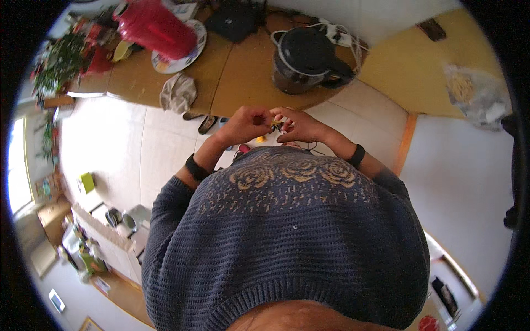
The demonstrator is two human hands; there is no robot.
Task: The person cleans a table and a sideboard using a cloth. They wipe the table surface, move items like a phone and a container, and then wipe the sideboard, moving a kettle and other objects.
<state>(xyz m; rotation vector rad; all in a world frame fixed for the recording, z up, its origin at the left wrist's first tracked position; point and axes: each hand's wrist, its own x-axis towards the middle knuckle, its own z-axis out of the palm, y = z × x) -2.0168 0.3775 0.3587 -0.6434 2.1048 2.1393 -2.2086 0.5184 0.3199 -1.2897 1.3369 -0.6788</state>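
Note:
In front of my chest, both hands are held close together with bent fingers, just off the wooden table's near edge. My left hand (249,125) is curled, its fingertips almost meeting those of the other hand. My right hand (307,126) has its fingers curved inward. Between them shows a small dark and yellow thing (276,125); whether it is gripped, or lies beyond them, I cannot tell. A dark electric kettle (304,62) stands on the table (238,78) ahead. To its left a crumpled cloth (179,93) hangs over the edge.
A pink jug (159,31) stands on a patterned plate (201,41). Behind the kettle lies a white power strip (337,35) with cords. At right, a plastic bag (476,97) rests on a yellowish surface (397,74). Dark shoes (207,124) are on the floor below.

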